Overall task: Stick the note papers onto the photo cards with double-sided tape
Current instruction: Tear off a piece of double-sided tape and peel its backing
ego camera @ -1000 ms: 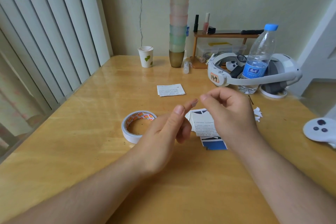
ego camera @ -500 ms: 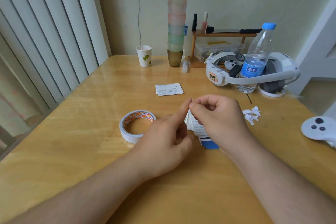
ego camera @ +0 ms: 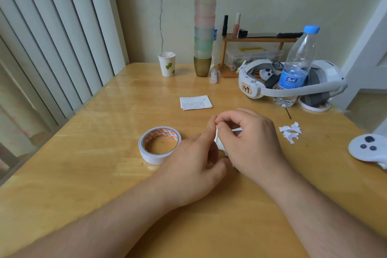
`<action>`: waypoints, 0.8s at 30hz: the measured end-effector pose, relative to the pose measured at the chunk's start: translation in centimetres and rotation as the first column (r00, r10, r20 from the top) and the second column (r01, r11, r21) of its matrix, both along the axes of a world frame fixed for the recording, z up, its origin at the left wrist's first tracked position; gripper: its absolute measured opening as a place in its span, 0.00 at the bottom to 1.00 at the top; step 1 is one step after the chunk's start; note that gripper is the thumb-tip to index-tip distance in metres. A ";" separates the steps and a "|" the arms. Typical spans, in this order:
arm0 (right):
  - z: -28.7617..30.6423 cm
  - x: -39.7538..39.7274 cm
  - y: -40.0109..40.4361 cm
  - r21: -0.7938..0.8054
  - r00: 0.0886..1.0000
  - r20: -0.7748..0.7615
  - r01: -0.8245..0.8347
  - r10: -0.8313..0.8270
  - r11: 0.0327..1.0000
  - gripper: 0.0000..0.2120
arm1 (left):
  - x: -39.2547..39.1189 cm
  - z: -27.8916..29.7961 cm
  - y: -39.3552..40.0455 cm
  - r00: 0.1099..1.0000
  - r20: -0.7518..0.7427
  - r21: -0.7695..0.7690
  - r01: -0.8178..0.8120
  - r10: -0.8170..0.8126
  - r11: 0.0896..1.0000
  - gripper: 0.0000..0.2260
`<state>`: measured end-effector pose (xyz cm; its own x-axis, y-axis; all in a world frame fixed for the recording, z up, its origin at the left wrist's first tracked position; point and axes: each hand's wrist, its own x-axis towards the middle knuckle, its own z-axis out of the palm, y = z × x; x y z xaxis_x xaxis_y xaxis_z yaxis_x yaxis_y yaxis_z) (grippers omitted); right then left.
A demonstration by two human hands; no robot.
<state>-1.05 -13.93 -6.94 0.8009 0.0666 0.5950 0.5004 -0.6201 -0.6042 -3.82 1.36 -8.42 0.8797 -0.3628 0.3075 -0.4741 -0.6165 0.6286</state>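
Two hands meet over our wooden table [ego camera: 83, 174]: right hand [ego camera: 251, 142] curled, pinching the white paper piece [ego camera: 218, 142]; left hand [ego camera: 194, 163] fingertips pinching its top edge. Tape roll [ego camera: 160, 144] just left; spare note paper [ego camera: 195, 102] lies beyond.

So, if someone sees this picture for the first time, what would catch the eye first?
Probably the two hands at the centre: the left hand and right hand pinch a small white paper together above the table. Next, the tape roll lying flat just left of them, and the tall stack of pastel cups at the far wall.
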 end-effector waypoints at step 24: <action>-0.2 0.7 -0.6 0.307 0.974 -0.208 -0.020 0.087 0.951 0.05 | 0.0 -0.1 0.5 1.000 0.008 -0.020 -0.018 0.019 1.000 0.39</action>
<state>-0.31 -14.52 -7.09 0.9125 -0.0422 0.4068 0.3644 -0.3679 -0.8555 -3.78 1.82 -8.54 0.8835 -0.3402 0.3219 -0.4680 -0.6128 0.6368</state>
